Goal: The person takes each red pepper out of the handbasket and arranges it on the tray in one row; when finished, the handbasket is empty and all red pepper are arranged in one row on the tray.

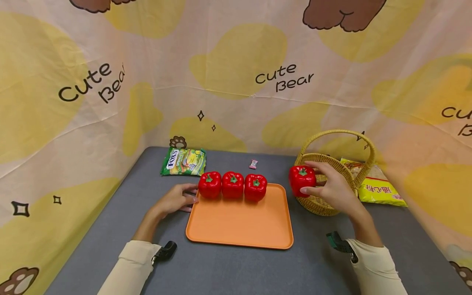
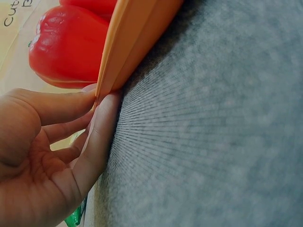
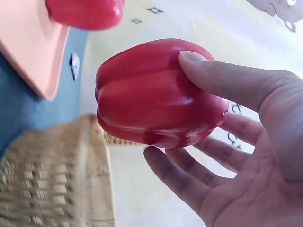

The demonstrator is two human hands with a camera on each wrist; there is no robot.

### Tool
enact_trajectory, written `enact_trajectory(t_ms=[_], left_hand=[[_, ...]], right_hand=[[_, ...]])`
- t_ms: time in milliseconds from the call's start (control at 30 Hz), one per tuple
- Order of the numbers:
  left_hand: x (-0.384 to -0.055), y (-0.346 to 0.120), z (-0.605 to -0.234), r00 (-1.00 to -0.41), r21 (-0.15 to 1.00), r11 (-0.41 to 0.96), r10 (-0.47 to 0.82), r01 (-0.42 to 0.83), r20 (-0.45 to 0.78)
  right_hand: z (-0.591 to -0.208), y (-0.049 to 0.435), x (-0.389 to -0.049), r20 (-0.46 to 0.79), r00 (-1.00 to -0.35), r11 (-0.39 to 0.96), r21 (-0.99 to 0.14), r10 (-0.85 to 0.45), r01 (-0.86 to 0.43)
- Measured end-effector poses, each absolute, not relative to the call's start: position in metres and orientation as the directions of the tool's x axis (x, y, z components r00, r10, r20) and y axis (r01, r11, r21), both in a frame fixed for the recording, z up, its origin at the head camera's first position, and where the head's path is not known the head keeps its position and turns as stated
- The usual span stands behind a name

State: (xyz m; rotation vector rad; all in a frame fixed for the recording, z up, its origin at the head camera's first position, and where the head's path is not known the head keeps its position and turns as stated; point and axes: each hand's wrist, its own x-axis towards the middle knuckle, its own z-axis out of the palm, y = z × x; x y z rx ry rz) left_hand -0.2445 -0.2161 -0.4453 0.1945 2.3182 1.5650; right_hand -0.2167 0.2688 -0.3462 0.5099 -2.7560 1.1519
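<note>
My right hand (image 1: 336, 189) holds a red bell pepper (image 1: 302, 180) with a green stem, thumb on one side and fingers on the other. In the head view that pepper overlaps the left rim of a wicker basket (image 1: 320, 207). My left hand (image 1: 176, 199) pinches the far left corner of an orange tray (image 1: 241, 223), the thumb at its rim and a finger below, as the left wrist view (image 2: 61, 142) of this hand shows. Three more red peppers, the left one (image 1: 209, 185), the middle one (image 1: 232, 185) and the right one (image 1: 255, 187), stand in a row along the tray's far edge.
Behind the tray lie a green candy bag (image 1: 184, 162) on the left and a small wrapped candy (image 1: 253, 164). A yellow food packet (image 1: 381, 190) rests behind and right of the basket, whose tall handle (image 1: 337, 132) arches up. Printed cloth (image 1: 228, 82) surrounds the grey table (image 1: 236, 268).
</note>
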Motion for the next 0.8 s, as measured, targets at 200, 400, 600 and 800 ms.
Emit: enact_trajectory(t_ms=[200,400,600,800], left_hand=[[-0.244,-0.215,-0.446,-0.934,0.92,0.386,0.295,-0.076,-0.201],[-0.244,-0.214,-0.445,-0.933,0.92,0.384,0.298,-0.078,-0.203],[-0.245,-0.216,-0.446,-0.934,0.919,0.387,0.294,-0.079,-0.204],[-0.245,-0.216,-0.446,-0.935,0.921,0.383,0.295,-0.075,-0.198]], right_hand=[[-0.357,0.25,-0.219,0.231,-0.928,0.633,-0.681,-0.292,-0.369],[-0.369,0.238,-0.224,0.244,-0.924,0.689,-0.616,-0.295,-0.383],[-0.378,0.229,-0.225,0.236,-0.928,0.72,-0.585,-0.289,-0.373],[-0.385,0.22,-0.227,0.218,-0.933,0.742,-0.565,-0.286,-0.36]])
